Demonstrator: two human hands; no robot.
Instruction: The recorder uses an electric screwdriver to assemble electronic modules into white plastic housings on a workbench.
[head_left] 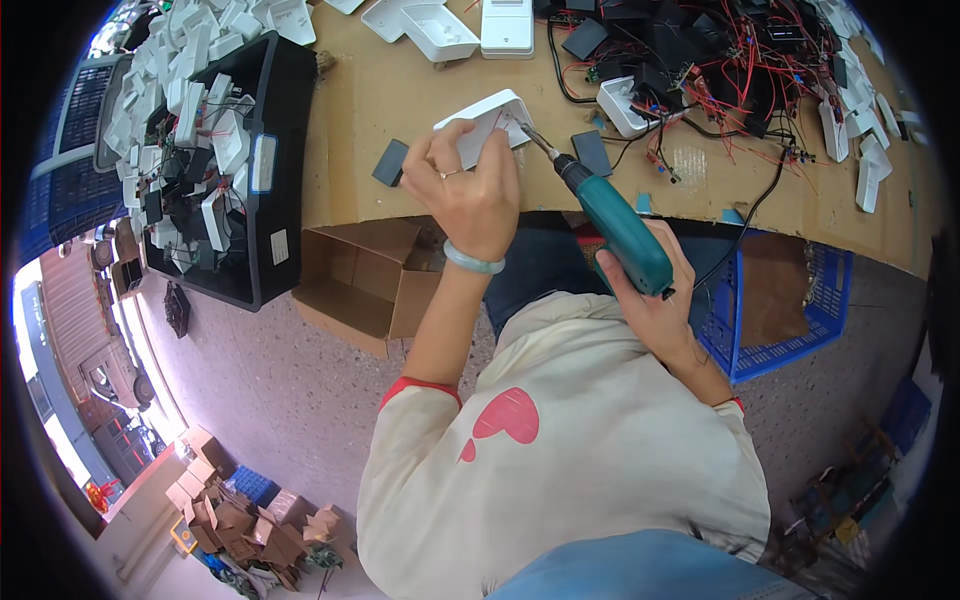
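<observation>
My left hand (pixel 468 190) is closed on a white plastic casing (pixel 497 112), its fingers over the near side of the shell. In my right hand (pixel 655 285) is a green electric screwdriver (pixel 618 222), gripped round its body. The bit points up and left, its tip at the casing's right inner side; whether it sits on a screw is too small to tell. A dark grey rectangular block (pixel 390 163) lies left of my left hand. Another dark block (pixel 591 153) rests just right of the screwdriver's chuck.
Black parts with red wires (pixel 720 70) are heaped at the back right. White casings (pixel 440 30) lie along the far side. A black crate (pixel 268 215) full of white shells stands left. Below the table edge are a cardboard box (pixel 350 285) and a blue basket (pixel 835 310).
</observation>
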